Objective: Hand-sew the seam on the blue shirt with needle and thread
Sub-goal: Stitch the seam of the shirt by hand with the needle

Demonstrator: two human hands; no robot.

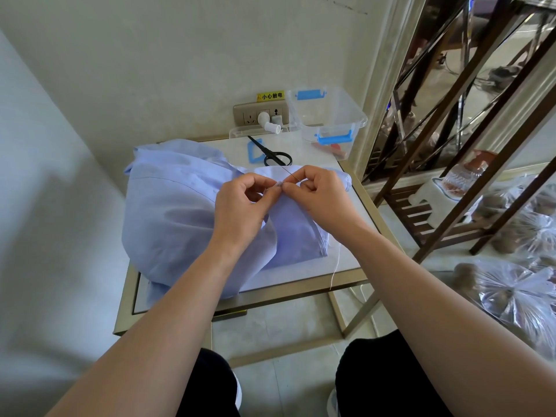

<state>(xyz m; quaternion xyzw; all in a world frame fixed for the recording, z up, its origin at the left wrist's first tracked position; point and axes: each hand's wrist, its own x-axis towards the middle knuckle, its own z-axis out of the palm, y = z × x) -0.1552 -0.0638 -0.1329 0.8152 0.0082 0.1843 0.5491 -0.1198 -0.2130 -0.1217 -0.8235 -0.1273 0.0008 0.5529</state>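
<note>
While the left hand (240,203) pinches a fold of the blue shirt (180,212) at the seam, the right hand (319,197) pinches the needle (290,173), fingertips almost meeting. Needle shaft slants toward 11 o'clock from the right fingers.

Judgement: hold the fold taut, take a short bite close to the pinch, draw through evenly.

White thread (335,266) trails toward 5 o'clock over the table (316,155) edge and may snag there. Shirt lies heaped on the table, spilling over at 7 o'clock.

Black scissors (273,155) at 12 o'clock, white spool (272,127) beyond, clear plastic box (331,109) at 1 o'clock: none obstructs.
</note>
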